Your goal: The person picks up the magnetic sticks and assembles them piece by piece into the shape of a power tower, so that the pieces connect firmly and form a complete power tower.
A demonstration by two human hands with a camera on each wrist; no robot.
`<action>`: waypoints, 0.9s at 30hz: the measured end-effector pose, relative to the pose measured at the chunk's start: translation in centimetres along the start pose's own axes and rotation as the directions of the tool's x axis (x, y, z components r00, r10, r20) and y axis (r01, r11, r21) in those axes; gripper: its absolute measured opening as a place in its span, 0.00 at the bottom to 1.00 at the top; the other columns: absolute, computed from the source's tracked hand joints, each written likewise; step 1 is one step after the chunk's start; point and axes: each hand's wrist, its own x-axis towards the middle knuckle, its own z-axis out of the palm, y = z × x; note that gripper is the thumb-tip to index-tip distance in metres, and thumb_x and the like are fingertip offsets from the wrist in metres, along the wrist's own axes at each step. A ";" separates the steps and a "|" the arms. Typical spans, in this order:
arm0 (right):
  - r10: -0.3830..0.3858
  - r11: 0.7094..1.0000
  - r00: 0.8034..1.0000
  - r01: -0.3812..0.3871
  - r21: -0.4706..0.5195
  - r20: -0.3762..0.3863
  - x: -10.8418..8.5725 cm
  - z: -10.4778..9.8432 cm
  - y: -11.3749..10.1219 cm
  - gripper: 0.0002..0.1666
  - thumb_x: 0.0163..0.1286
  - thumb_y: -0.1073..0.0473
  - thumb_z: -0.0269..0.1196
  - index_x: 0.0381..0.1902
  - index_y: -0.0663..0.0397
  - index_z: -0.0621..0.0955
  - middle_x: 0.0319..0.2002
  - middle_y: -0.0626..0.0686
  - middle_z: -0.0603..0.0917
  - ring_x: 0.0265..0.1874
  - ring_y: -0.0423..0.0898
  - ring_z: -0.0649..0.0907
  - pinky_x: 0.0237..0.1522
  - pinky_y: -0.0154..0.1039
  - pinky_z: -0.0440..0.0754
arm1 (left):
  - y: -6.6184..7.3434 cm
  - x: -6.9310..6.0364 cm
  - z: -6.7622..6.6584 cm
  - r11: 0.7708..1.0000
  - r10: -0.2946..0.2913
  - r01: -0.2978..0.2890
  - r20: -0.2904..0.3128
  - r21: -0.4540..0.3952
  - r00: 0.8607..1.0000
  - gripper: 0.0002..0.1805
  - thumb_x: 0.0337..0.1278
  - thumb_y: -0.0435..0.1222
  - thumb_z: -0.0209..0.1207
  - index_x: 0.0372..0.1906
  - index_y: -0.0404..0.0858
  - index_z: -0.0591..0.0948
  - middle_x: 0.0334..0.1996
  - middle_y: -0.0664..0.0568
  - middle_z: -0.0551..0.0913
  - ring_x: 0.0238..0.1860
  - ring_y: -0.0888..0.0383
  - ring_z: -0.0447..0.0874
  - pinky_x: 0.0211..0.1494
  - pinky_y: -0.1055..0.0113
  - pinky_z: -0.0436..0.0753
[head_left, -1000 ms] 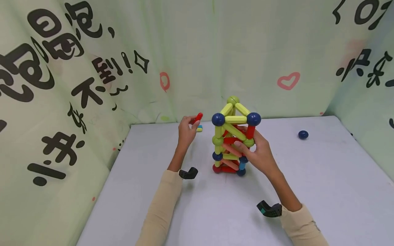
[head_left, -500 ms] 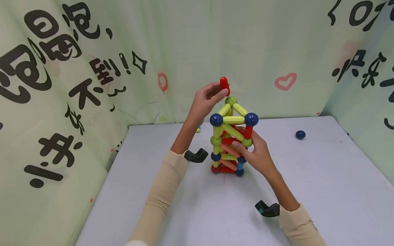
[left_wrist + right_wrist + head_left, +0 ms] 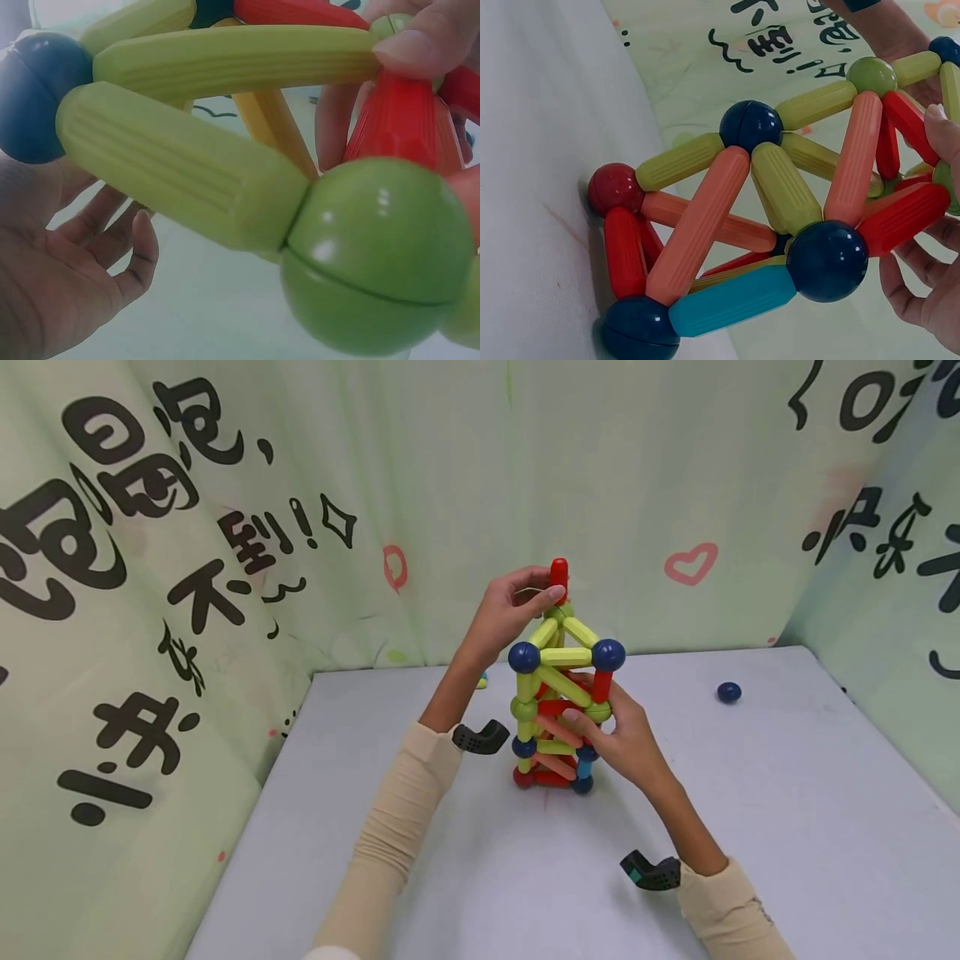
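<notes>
A tower of magnetic rods and balls (image 3: 566, 657) stands upright on the table, built of yellow, red, salmon and blue rods. My left hand (image 3: 510, 606) pinches a short red magnetic rod (image 3: 558, 575) upright at the tower's top green ball (image 3: 558, 612). Fingertips partly cover the rod's lower end, so I cannot tell whether it touches the ball. My right hand (image 3: 622, 735) grips the tower's right side at mid-height, thumb in front. In the right wrist view, the tower's lower part shows a red ball (image 3: 616, 189) and a light-blue rod (image 3: 733, 300).
A loose dark blue ball (image 3: 729, 692) lies on the right of the white table (image 3: 750, 827). Small blue and yellow pieces (image 3: 482, 680) lie at the back, partly behind my left arm. A pale curtain (image 3: 450, 485) with black writing stands along the table's back edge.
My left hand has lifted the red rod from left of the tower up and right to its top, then tipped it upright and lowered it slightly. The right hand keeps its grip.
</notes>
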 end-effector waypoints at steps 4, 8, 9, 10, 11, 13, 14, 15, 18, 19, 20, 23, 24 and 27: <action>0.004 1.000 1.000 -0.004 -0.002 0.002 0.0 -0.3 -1.0 0.33 0.66 0.62 0.65 0.67 0.55 0.68 0.57 0.58 0.80 0.50 0.49 0.82 0.46 0.21 0.75 | -0.3 0.2 -0.2 1.000 0.000 0.000 -0.005 0.022 1.000 0.19 0.67 0.41 0.58 0.59 0.37 0.78 0.50 0.44 0.84 0.48 0.56 0.84 0.53 0.65 0.82; -0.007 1.000 1.000 0.007 0.012 0.004 0.0 -0.7 -2.8 0.32 0.67 0.62 0.64 0.66 0.59 0.68 0.56 0.60 0.80 0.49 0.51 0.81 0.46 0.22 0.75 | -1.6 0.5 -0.9 0.998 -0.023 0.027 -0.070 0.057 0.997 0.19 0.72 0.45 0.51 0.59 0.39 0.78 0.49 0.45 0.85 0.47 0.57 0.85 0.47 0.64 0.82; -0.010 1.000 1.000 0.010 0.012 0.003 0.0 -0.8 -3.2 0.31 0.67 0.62 0.64 0.66 0.60 0.68 0.56 0.60 0.80 0.49 0.51 0.81 0.46 0.22 0.75 | -2.3 0.6 -1.1 0.996 -0.036 0.044 -0.096 0.082 0.995 0.19 0.73 0.46 0.49 0.57 0.40 0.79 0.47 0.45 0.86 0.47 0.57 0.85 0.47 0.64 0.83; -0.012 1.000 1.000 0.012 0.014 0.003 0.0 -0.9 -3.4 0.31 0.68 0.62 0.64 0.66 0.60 0.68 0.55 0.60 0.80 0.48 0.51 0.81 0.45 0.23 0.76 | -3.1 0.5 -1.5 0.991 -0.051 0.065 -0.121 0.115 0.991 0.20 0.73 0.47 0.49 0.56 0.40 0.80 0.46 0.45 0.86 0.46 0.56 0.85 0.46 0.64 0.82; -0.013 1.000 1.000 0.013 0.015 0.003 0.0 -0.9 -3.6 0.31 0.68 0.62 0.64 0.66 0.61 0.68 0.55 0.60 0.80 0.48 0.51 0.80 0.45 0.23 0.76 | -3.9 0.4 -1.8 0.983 -0.072 0.095 -0.148 0.155 0.986 0.19 0.73 0.47 0.49 0.54 0.39 0.80 0.44 0.45 0.86 0.46 0.56 0.86 0.46 0.63 0.82; -0.007 1.000 1.000 0.007 0.018 0.005 0.0 -0.9 -3.7 0.31 0.68 0.62 0.64 0.66 0.62 0.68 0.55 0.60 0.80 0.47 0.50 0.80 0.45 0.23 0.76 | -6.1 0.0 -2.5 0.957 -0.124 0.169 -0.194 0.235 0.973 0.19 0.72 0.48 0.51 0.51 0.38 0.81 0.43 0.45 0.86 0.45 0.54 0.85 0.49 0.61 0.83; -0.004 1.000 1.000 0.004 0.019 0.006 0.0 -0.9 -3.7 0.31 0.68 0.62 0.64 0.66 0.62 0.68 0.55 0.60 0.80 0.47 0.50 0.80 0.45 0.23 0.76 | -7.4 -0.3 -2.8 0.938 -0.157 0.213 -0.212 0.275 0.965 0.19 0.72 0.48 0.52 0.50 0.38 0.81 0.43 0.45 0.86 0.46 0.53 0.85 0.50 0.60 0.83; 0.000 1.000 1.000 0.000 0.020 0.007 -0.1 -0.9 -3.7 0.31 0.68 0.62 0.64 0.66 0.62 0.68 0.55 0.60 0.80 0.47 0.49 0.80 0.45 0.23 0.76 | -8.6 -0.7 -3.1 0.916 -0.191 0.257 -0.227 0.309 0.955 0.19 0.71 0.47 0.52 0.50 0.37 0.82 0.44 0.45 0.86 0.47 0.52 0.85 0.52 0.59 0.82; 0.010 1.000 1.000 -0.010 0.024 0.010 -0.2 -0.9 -3.7 0.31 0.67 0.63 0.64 0.66 0.61 0.68 0.54 0.60 0.81 0.46 0.46 0.80 0.44 0.24 0.77 | -12.3 -2.1 -3.6 0.852 -0.282 0.364 -0.255 0.377 0.925 0.17 0.71 0.45 0.53 0.49 0.37 0.82 0.48 0.43 0.85 0.51 0.49 0.83 0.55 0.55 0.81; 0.011 1.000 1.000 -0.011 0.022 0.009 -0.3 -0.9 -3.7 0.31 0.67 0.62 0.64 0.66 0.61 0.68 0.54 0.59 0.81 0.45 0.45 0.80 0.44 0.24 0.77 | -13.4 -2.6 -3.6 0.829 -0.298 0.385 -0.262 0.406 0.918 0.16 0.71 0.43 0.53 0.50 0.36 0.82 0.49 0.42 0.85 0.52 0.48 0.83 0.55 0.54 0.81; 0.011 1.000 1.000 -0.011 0.021 0.008 -0.3 -0.9 -3.7 0.31 0.67 0.63 0.64 0.66 0.61 0.69 0.54 0.59 0.81 0.44 0.43 0.79 0.43 0.25 0.78 | -14.3 -3.0 -3.6 0.802 -0.312 0.404 -0.267 0.440 0.912 0.15 0.71 0.42 0.54 0.50 0.36 0.82 0.50 0.41 0.84 0.53 0.47 0.82 0.56 0.54 0.81; 0.015 1.000 1.000 -0.015 0.021 0.006 -0.4 -0.9 -3.7 0.30 0.67 0.63 0.64 0.65 0.60 0.69 0.53 0.59 0.81 0.43 0.41 0.79 0.43 0.28 0.79 | -16.6 -4.3 -3.5 0.721 -0.334 0.439 -0.287 0.536 0.898 0.14 0.69 0.37 0.55 0.54 0.37 0.82 0.53 0.37 0.79 0.55 0.44 0.78 0.54 0.53 0.80; 0.014 1.000 1.000 -0.014 0.022 0.007 -0.4 -0.9 -3.7 0.30 0.67 0.63 0.64 0.65 0.61 0.69 0.53 0.59 0.82 0.43 0.41 0.79 0.43 0.29 0.79 | -17.2 -4.7 -3.4 0.691 -0.340 0.450 -0.295 0.566 0.893 0.14 0.69 0.37 0.56 0.55 0.38 0.81 0.53 0.37 0.77 0.54 0.43 0.76 0.53 0.53 0.80; 0.018 0.999 1.000 -0.019 0.029 0.013 -0.4 -0.8 -3.7 0.30 0.67 0.63 0.64 0.65 0.62 0.69 0.53 0.60 0.81 0.44 0.45 0.80 0.44 0.29 0.79 | -18.9 -6.0 -3.1 0.607 -0.361 0.475 -0.311 0.637 0.879 0.16 0.68 0.36 0.56 0.57 0.40 0.81 0.53 0.38 0.73 0.54 0.44 0.74 0.50 0.53 0.80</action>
